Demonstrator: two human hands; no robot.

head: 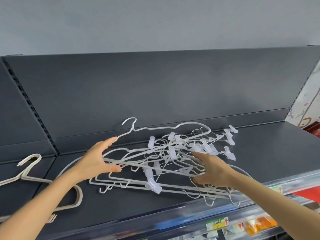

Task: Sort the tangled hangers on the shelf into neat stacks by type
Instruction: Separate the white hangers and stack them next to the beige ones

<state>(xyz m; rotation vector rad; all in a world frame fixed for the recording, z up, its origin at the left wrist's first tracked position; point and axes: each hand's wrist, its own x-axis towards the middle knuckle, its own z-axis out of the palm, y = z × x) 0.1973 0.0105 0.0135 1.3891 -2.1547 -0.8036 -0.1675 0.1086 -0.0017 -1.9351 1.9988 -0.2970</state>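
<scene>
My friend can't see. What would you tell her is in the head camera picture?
A person's left hand grips a white wire coat hanger raised above a tangled pile of white hangers with clear clips on a dark grey metal shelf, while the right hand reaches into the pile, fingers spread. A neat stack of cream hangers lies at the left.

Light: bright, even, soft shadows.
Blur: right hand [213, 171] and shelf [270, 153] front edge smeared.
Distortion: lines bow toward frame edges.

White hangers [172, 151] tangled on shelf [259, 153]; beige stack [80, 194] left.
</scene>
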